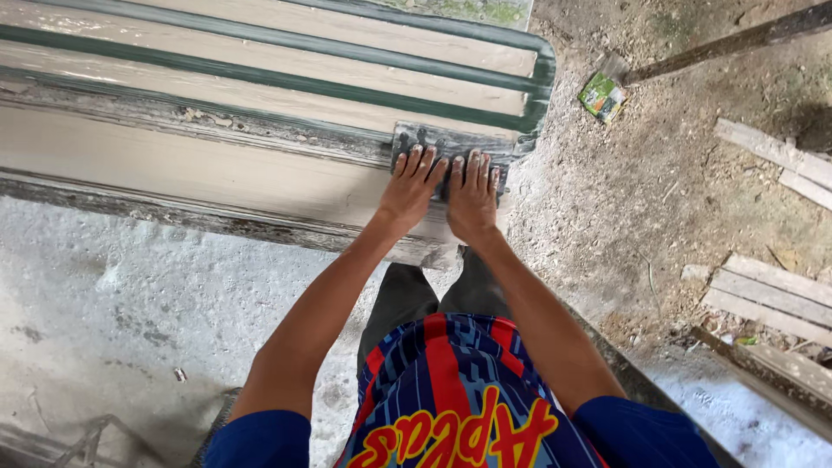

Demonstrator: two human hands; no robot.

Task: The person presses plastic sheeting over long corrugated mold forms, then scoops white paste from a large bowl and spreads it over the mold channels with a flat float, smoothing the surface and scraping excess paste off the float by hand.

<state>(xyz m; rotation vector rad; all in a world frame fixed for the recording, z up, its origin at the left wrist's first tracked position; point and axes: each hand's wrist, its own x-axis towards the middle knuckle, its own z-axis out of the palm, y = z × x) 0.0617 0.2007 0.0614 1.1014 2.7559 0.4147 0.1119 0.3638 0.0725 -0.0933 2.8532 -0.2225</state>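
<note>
**A:** What are the hands doing?

**B:** Seen from above, both hands lie flat and side by side on a dark grey sanding pad (448, 149), just right of the middle of the frame. The left hand (410, 186) has its fingers spread open and pressed down on the left half of the pad. The right hand (472, 192) does the same on the right half. Neither hand curls around anything; they push with palms and fingers.

**B:** The pad rests on a long pale wooden panel (191, 169) that runs from the left edge to the middle of the frame. Dark green metal rails (286, 82) cross the upper part of the frame above it and bend down at the panel's right end.

**A:** How would the pad handle?

**B:** I judge it light, thin and somewhat flexible, with a gritty surface that grips the wood rather than slips. It seems best held as shown, flat under both palms. The panel looks stiff and heavy, with flaking, worn paint (199, 117) along its edges.

**A:** What else is around?

**B:** A dusty pale concrete floor (113, 303) fills the lower left. Bare dirt ground (641, 182) fills the right, with loose wooden planks (771, 299) at the right edge and a small green packet (601, 95) near the top.
</note>
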